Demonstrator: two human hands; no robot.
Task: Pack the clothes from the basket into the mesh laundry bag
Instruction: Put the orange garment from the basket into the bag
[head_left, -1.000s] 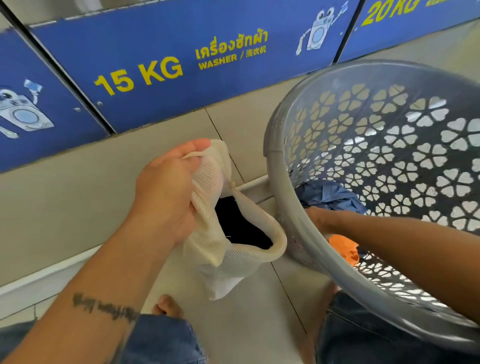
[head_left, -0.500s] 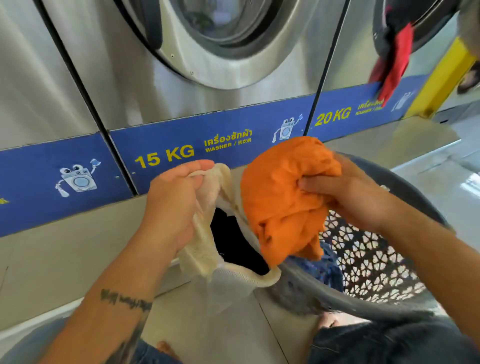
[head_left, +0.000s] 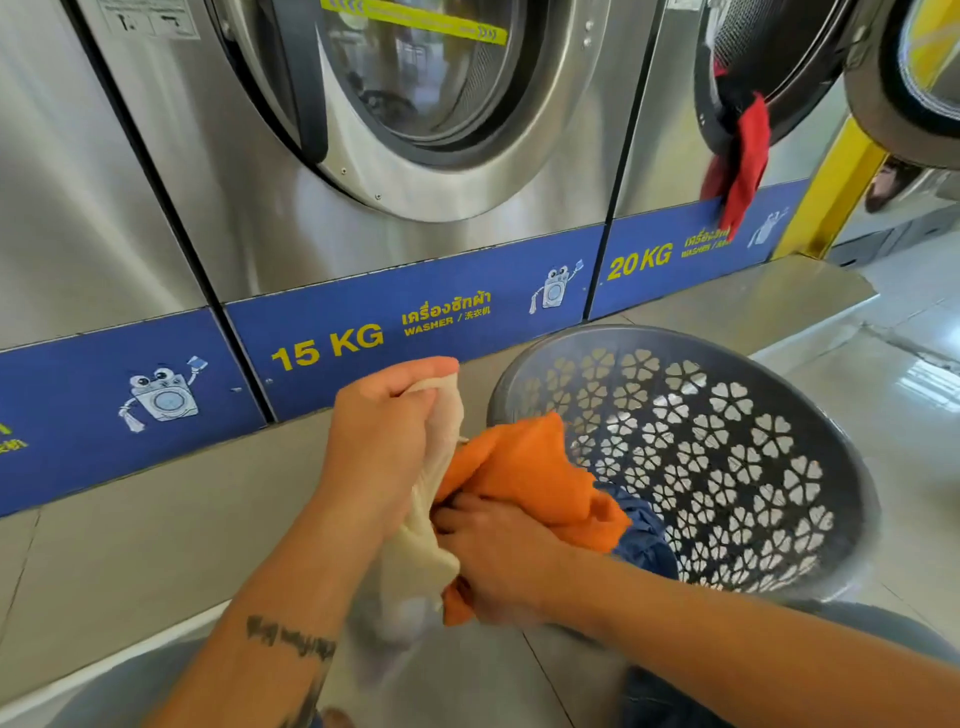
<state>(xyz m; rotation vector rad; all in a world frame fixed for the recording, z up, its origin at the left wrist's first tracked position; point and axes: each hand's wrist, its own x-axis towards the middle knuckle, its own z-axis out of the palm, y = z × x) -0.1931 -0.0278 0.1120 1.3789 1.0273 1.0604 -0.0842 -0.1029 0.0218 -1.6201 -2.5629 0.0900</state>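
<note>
My left hand (head_left: 382, 441) grips the top rim of the cream mesh laundry bag (head_left: 423, 540), holding it up in front of me. My right hand (head_left: 498, 558) is closed on an orange garment (head_left: 530, 473) and pushes it down at the bag's mouth, so the opening is hidden. The grey plastic basket (head_left: 737, 467) with flower-shaped holes stands tilted just right of the bag. A blue garment (head_left: 644, 535) lies in the basket against its near wall.
Steel washing machines (head_left: 415, 130) with blue "15 KG" and "20 KG" strips stand directly ahead. A red cloth (head_left: 743, 161) hangs from the open drum at the upper right. Tiled floor (head_left: 857, 332) spreads to the right. My knees in jeans sit below.
My right hand lifted the orange garment out of the basket, carried it over the bag, and now presses it down at the bag's mouth. My view tilted upward toward the machines.
</note>
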